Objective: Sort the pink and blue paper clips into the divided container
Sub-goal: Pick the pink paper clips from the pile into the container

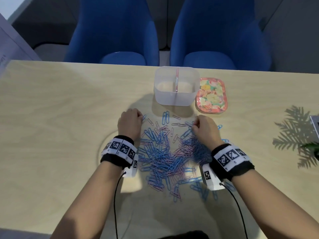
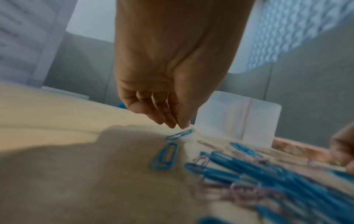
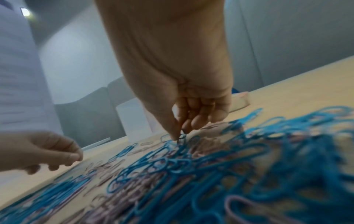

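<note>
Paper clips (image 1: 165, 157) sprawl between hands, short of container (image 1: 176, 85).

Two blue chairs (image 1: 112, 31) stand side by side beyond the far edge of the pale wooden table (image 1: 51, 104), grey wall panels (image 1: 293, 40) behind them (a leafy shadow (image 1: 293, 133) falls far right of the hands).

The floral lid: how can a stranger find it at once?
On the wooden table, look at the far edge for the clear divided container. The floral lid lies flat against its right side, the only patterned, pink-rimmed thing there.
</note>
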Tool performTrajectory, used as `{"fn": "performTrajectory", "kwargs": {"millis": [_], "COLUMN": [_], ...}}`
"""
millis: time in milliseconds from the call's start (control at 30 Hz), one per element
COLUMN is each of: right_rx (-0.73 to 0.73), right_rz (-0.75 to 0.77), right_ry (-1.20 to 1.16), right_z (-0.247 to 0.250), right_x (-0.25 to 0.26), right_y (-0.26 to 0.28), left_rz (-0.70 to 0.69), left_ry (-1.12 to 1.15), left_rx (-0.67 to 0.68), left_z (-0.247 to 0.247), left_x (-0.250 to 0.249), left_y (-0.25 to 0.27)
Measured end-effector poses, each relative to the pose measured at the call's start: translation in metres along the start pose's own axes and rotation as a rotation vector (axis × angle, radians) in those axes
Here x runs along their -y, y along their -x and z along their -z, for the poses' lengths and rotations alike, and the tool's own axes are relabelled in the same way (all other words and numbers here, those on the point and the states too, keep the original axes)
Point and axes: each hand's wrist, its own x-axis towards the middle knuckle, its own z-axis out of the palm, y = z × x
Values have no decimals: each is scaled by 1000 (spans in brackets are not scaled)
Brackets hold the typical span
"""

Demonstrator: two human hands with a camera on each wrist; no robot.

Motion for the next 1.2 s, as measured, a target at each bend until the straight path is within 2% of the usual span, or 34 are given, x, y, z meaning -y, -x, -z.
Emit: {"fn": "performTrajectory", "kwargs": {"millis": [100,200,300,433,533,633,733,833,933,1067,1200], "right_rx": [-154,-123,-11,42,108,166,238,295,302,225,270], "right_rz": [40,195,250,253,332,444,482,490,516,560,539], "right_ry": [103,135,115,170,241,289,299,376,408,340,462], "right_z": [6,7,1,-6,-11,-14,-12,-7,-6,-10,-20], "right_x": [-6,13,30,38,38,33,26,22,26,36,40], "right_y": [2,-6,-15,-24,-25,-18,-11,-6,-1,7,13], "left_rz": [-206,-357,-327,-277,-276,-247,-313,-412,-436,-422,-391], "left_ry": [-70,-72,-48,16,40,126,18,-211,-284,-187,-134], "left_rx": [-28,76,161,260,342,259,189,293,376,365,416], "left_z": [-1,-7,-16,-16,-11,0,12,17,13,6,6], "left_x": [-8,-23,-25,-15,-12,-11,-13,-19,-26,-27,-14], "left_y": [9,27,43,56,62,53,31,10,1,6,15]}}
